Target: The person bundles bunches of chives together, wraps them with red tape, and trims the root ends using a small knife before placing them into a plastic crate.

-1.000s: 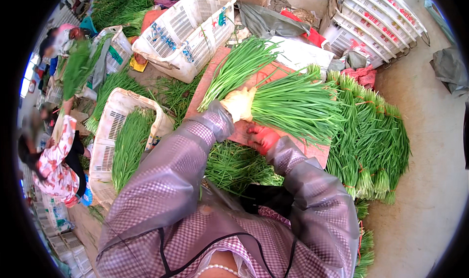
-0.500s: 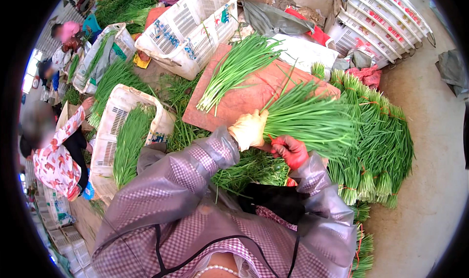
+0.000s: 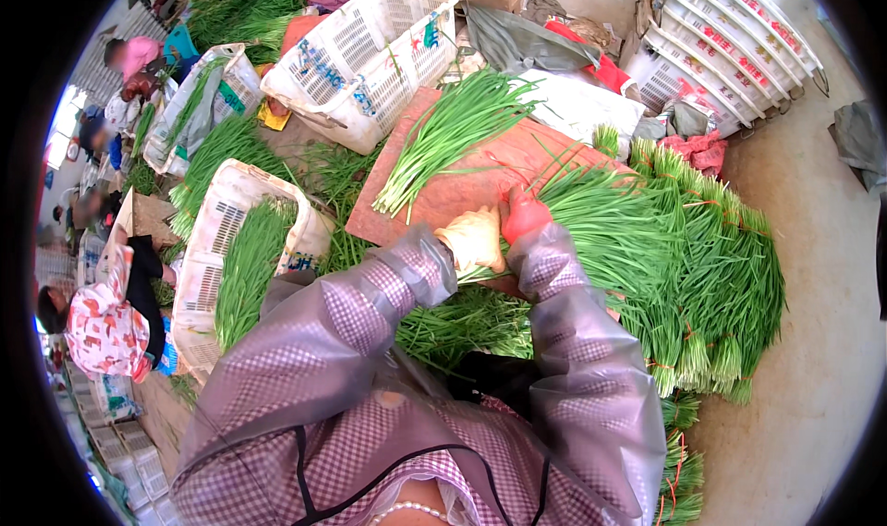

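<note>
My left hand [image 3: 473, 240], in a pale yellow glove, is closed around the stem end of a bunch of garlic chives [image 3: 605, 214]. The leaves fan out to the right over a reddish board [image 3: 545, 143]. Right against it, my right hand [image 3: 525, 216] in a red glove has its fingers closed at the far side of the bunch; what they pinch is hidden. Thin red ties [image 3: 504, 168] lie on the board just beyond that hand. Another loose bundle of chives [image 3: 453, 138] rests on the board's left part.
Tied chive bundles [image 3: 711, 258] are stacked at the right. White plastic crates [image 3: 356, 64] stand behind and at the left, one crate [image 3: 208, 277] holding chives. Nested crates [image 3: 725, 50] lean at the back right. A person in a patterned top [image 3: 106, 327] sits at far left.
My right hand has moved from the near side of the bunch up to its far side, next to the loose red ties. My left hand still grips the stems.
</note>
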Motion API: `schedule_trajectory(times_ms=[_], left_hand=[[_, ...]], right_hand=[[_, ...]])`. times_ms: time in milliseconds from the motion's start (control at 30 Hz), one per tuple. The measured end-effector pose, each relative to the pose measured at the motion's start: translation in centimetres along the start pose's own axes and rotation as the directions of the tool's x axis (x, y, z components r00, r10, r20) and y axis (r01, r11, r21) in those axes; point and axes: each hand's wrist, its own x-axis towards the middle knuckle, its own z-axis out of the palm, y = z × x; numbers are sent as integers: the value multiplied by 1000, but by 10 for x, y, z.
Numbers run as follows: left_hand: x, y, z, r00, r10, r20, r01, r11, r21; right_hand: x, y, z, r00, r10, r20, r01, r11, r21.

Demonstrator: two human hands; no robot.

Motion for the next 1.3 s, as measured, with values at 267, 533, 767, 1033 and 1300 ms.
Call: schedule_trajectory(times_ms=[267, 533, 767, 1033, 1300], left_hand=[[64, -51, -51, 887, 335, 318, -217, 911, -351], [133, -52, 7, 965, 80, -248, -113, 986, -123], [125, -51, 13, 970, -14, -242, -40, 975, -218], [123, -63, 12, 1000, 1, 10, 8, 585, -811], [110, -70, 12, 991, 119, 66, 24, 326, -945]], right_hand=[[-2, 14, 12, 996, 59, -69, -52, 993, 102], [-3, 19, 11, 976, 195, -100, -177, 970, 167], [3, 10, 12, 962, 269, -43, -253, 943, 218], [1, 15, 14, 963, 247, -109, -208, 937, 282], [2, 28, 25, 975, 148, -165, -82, 933, 351]])
